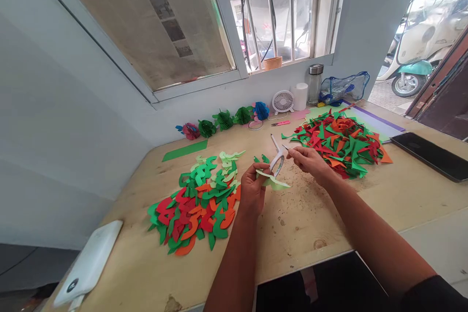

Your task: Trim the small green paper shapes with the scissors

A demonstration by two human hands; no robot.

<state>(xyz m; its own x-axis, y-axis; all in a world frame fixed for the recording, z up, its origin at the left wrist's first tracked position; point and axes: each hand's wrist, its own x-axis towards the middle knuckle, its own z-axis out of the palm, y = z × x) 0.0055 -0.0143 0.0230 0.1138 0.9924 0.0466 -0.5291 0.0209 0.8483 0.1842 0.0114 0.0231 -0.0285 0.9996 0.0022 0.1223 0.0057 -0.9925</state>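
My left hand [253,187] is closed, pinching a pale green paper cutout [276,183] above the middle of the wooden table. Close beyond its fingertips is a white tape roll [278,165]; whether they touch I cannot tell. Small green paper pieces [263,159] show just behind that hand. To the right, my right hand [305,160] is closed on a thin tool, whose dark tip points up and left; its kind is hidden by the fingers. A white pen [275,143] lies beyond the tape.
Curved green, red and orange cutouts [197,204] are heaped on the left, paper scraps [343,144] on the right. Along the wall stand paper ornaments [224,120], a small fan [282,102] and a glass bottle [315,85]. A phone [431,155] and a white power bank [89,263] lie near the edges.
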